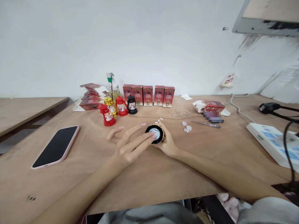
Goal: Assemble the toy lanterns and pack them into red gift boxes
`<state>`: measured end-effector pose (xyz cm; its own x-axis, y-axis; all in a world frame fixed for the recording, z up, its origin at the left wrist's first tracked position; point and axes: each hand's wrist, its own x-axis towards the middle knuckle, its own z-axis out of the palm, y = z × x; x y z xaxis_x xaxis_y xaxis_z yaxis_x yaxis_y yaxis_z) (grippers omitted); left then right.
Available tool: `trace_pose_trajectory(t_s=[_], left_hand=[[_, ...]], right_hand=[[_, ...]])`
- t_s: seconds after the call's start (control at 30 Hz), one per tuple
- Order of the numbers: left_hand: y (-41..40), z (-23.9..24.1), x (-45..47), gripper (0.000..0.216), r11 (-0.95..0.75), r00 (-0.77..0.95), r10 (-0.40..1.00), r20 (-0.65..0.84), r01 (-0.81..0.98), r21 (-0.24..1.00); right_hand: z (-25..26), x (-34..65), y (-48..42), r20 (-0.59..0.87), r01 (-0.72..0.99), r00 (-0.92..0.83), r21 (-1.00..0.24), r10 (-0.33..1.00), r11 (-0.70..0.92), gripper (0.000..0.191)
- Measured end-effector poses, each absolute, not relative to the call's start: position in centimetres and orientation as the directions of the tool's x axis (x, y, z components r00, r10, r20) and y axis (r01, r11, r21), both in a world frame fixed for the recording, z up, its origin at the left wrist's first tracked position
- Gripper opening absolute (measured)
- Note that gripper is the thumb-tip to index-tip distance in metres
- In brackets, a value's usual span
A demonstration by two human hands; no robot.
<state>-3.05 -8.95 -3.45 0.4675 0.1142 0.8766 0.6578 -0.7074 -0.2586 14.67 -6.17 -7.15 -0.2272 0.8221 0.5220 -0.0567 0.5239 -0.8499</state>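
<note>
My right hand [168, 143] is wrapped round a small gold lantern [156, 134], turned so its round black base faces me. My left hand [129, 143] lies over the table with fingers stretched out; one fingertip touches the white centre of the lantern's base. Tiny white bits [159, 120] lie just behind the lantern, and a few more white pieces [187, 127] to its right.
Red, gold and black mini lanterns [118, 109] stand at the back with a row of red boxes [149, 95]. A phone [56, 146] lies left. A screwdriver [207, 124], metal hooks [183, 113] and a power strip [273, 140] lie right. A bottle [113, 84] stands behind.
</note>
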Motion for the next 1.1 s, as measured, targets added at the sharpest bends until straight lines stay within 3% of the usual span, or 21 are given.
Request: trace_pose_trajectory(t_s=[0.17, 0.27, 0.6, 0.87, 1.1], left_hand=[[-9.2, -3.5, -3.4, 0.032, -0.827, 0.398, 0.288, 0.871, 0.562, 0.017], [-9.2, -3.6, -3.5, 0.030, -0.840, 0.402, 0.314, 0.860, 0.540, 0.054], [-8.8, -3.8, -3.4, 0.033, -0.714, 0.474, 0.131, 0.871, 0.654, -0.249], [-8.6, -2.8, -2.0, 0.018, -0.741, 0.449, 0.092, 0.889, 0.627, -0.240], [-7.8, -2.6, -2.8, 0.023, -0.700, 0.591, -0.022, 0.806, 0.566, -0.434]], right_hand=[[-7.0, 14.7, -6.3, 0.519, -0.035, -0.258, -0.848, 0.815, 0.529, 0.048], [-6.9, 14.8, -6.3, 0.526, -0.038, -0.259, -0.844, 0.810, 0.535, 0.048], [-7.2, 14.8, -6.1, 0.534, -0.057, -0.252, -0.841, 0.807, 0.539, 0.047], [-7.4, 14.8, -6.1, 0.530, -0.043, -0.259, -0.842, 0.808, 0.538, 0.046], [-7.4, 14.7, -5.8, 0.503, -0.073, -0.203, -0.864, 0.840, 0.499, 0.045]])
